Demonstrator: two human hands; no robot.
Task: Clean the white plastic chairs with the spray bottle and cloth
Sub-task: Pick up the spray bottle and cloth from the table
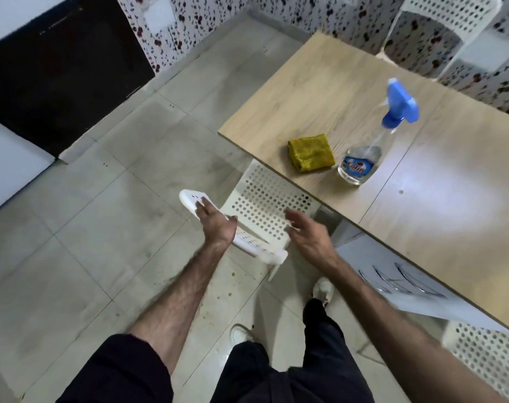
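A white perforated plastic chair (262, 205) stands half tucked under the wooden table (320, 91), its backrest toward me. My left hand (215, 225) rests on the top rail of the backrest with straight fingers. My right hand (308, 231) hovers open over the backrest's right end, apart from it or barely touching; I cannot tell which. A folded yellow cloth (310, 152) lies near the table's edge. Beside it on the right stands a clear spray bottle (363, 161) with a blue trigger head.
A second white perforated chair (451, 13) stands at the table's far side, and a third (489, 350) at the lower right under the table. A dark mat (58, 68) covers the tiled floor at the upper left. My feet stand just behind the chair.
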